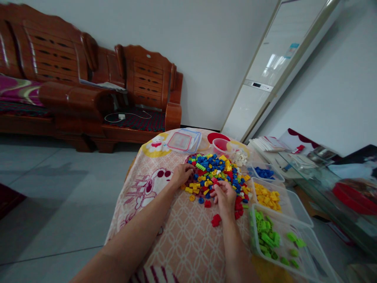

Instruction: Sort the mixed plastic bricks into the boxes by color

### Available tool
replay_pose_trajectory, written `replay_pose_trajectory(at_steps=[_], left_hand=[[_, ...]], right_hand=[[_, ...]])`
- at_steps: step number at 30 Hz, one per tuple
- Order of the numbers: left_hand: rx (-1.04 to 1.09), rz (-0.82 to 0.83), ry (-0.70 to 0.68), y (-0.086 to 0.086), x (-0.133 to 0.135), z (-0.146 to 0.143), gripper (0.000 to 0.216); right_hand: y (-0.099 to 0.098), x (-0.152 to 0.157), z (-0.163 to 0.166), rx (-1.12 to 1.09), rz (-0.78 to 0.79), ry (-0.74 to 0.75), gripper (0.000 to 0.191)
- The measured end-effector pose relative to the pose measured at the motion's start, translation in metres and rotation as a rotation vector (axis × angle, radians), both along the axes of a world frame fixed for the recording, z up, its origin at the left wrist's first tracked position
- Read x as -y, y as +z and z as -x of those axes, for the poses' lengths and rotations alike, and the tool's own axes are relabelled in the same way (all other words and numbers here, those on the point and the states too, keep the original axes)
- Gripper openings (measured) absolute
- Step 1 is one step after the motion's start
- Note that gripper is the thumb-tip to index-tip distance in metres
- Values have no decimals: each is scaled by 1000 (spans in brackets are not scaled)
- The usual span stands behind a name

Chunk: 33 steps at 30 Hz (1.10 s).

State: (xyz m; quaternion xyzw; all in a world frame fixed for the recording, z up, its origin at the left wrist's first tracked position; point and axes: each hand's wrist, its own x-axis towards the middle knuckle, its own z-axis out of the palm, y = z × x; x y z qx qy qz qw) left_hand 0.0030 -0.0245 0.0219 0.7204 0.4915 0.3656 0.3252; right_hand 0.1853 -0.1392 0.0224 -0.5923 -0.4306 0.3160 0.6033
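Observation:
A heap of mixed toy building blocks (218, 163) in blue, yellow, red, green and white lies on the cloth-covered table. My left hand (181, 175) rests at the heap's left edge, its fingers loosely curved and apart, beside a dark pink openwork surface (191, 176) partly under the blocks. At the near side of the heap, my right hand (226, 196) pinches what looks like a small red block (216, 183) between thumb and fingers. Loose red blocks (216, 220) lie on the cloth just left of my right wrist.
Along the right stand clear boxes of green blocks (266, 236), yellow blocks (267, 196) and blue blocks (264, 173). White blocks (240, 157) lie near a round tub (220, 145) at the back. Box lids (185, 140) lie back left; a glass table (321, 184) stands at right.

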Motion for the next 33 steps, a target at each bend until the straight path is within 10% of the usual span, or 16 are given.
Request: replay_pose_trajectory(at_steps=[10, 17, 26, 33], left_hand=[[10, 9, 13, -6, -3, 0, 27], [9, 14, 19, -4, -1, 0, 27], [-19, -12, 8, -4, -1, 0, 28], [9, -2, 17, 1, 1, -1, 27]], right_hand=[[16, -13, 0, -53, 74, 43, 39], [77, -80, -23, -176, -384, -124, 70], [4, -5, -18, 144, -119, -160, 50], [1, 17, -16, 528, 8, -147, 38]])
